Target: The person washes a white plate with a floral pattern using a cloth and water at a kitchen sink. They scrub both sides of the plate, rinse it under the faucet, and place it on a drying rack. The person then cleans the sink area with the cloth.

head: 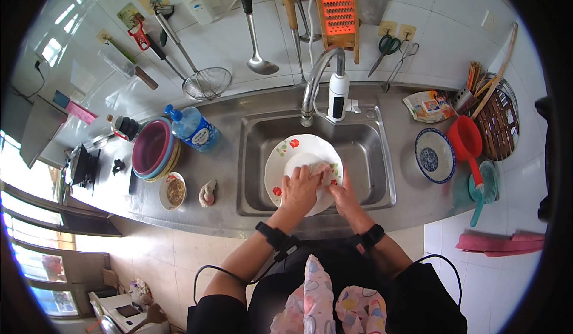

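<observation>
Over the steel sink basin (365, 173) a white plate (280, 166) with red flowers and a wavy rim is held tilted. My right hand (347, 195) grips its right edge, thumb on the face. Across the plate's face lies my left hand (301, 190), its fingers pressing a pale cloth (318, 169) against the surface. Much of the cloth is hidden under the fingers. The curved faucet (323, 67) hangs above the plate, and I cannot tell any water running from it.
Left of the sink stand a blue soap bottle (194, 128), stacked basins (152, 148), a small bowl of brown contents (175, 191) and a crumpled rag (207, 194). On the right are a blue-rimmed bowl (435, 156), a red ladle (465, 141) and a green ladle (488, 182). Utensils hang behind.
</observation>
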Tool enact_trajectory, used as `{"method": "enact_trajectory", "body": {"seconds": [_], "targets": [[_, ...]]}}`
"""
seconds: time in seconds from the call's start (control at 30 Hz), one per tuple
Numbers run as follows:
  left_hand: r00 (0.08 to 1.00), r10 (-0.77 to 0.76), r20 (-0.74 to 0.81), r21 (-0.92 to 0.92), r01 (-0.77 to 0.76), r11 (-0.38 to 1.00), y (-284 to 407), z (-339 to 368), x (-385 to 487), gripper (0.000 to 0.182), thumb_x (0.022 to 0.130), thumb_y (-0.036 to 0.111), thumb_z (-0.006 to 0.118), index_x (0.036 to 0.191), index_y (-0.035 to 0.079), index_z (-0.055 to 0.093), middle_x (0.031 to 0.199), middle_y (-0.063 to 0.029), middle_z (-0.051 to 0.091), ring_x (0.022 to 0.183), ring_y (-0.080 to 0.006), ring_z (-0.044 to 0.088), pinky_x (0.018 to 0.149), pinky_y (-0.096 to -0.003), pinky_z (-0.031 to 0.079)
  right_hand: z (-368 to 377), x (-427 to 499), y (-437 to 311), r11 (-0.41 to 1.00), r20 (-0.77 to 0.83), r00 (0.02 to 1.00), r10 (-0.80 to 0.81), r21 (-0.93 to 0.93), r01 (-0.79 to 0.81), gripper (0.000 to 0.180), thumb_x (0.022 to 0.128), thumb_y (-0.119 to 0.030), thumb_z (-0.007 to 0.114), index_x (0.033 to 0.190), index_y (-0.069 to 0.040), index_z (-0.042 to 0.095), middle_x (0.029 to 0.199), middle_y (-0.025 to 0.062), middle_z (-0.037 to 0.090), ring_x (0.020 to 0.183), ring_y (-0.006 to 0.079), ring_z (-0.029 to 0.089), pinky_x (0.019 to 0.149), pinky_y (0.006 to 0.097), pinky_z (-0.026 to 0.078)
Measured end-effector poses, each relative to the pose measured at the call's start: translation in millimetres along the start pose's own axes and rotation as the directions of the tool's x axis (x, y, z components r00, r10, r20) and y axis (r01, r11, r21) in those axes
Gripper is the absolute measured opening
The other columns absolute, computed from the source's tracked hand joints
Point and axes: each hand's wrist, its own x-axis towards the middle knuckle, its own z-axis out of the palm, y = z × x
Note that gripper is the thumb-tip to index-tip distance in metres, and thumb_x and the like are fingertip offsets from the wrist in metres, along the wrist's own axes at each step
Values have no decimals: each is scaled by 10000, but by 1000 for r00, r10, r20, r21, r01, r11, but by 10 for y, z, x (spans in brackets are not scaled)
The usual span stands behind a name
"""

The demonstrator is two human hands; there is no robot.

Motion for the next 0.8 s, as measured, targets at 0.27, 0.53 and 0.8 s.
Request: {"method": "enact_trajectory", "body": {"seconds": [0.27,0.53,0.8], "targets": [[981,34,192,-110,-13,994,64,-17,-101,228,785,171,497,994,162,586,983,-84,467,952,-246,462,702,-425,405,-38,65,-53,999,-9,1000,-21,-36,21,694,681,69,441,1335,-53,241,1189,86,434,1043,159,446,876,276,385],[970,-182,162,157,157,975,-293,97,251,518,789,169,470,1291,250,376,1001,-61,479,959,-237,465,708,-408,390,-18,42,-183,997,-28,999,-26,73,28,749,665,86,436,1363,-78,219,1241,85,422,1083,189,454,917,302,364],[945,-88,315,11,89,996,-120,64,-107,381,813,205,480,1193,182,478,917,-96,500,906,-285,501,721,-433,445,-120,167,-140,989,-181,976,-124,54,136,659,676,35,452,1314,-30,301,1199,96,450,1030,160,479,854,276,405]]}}
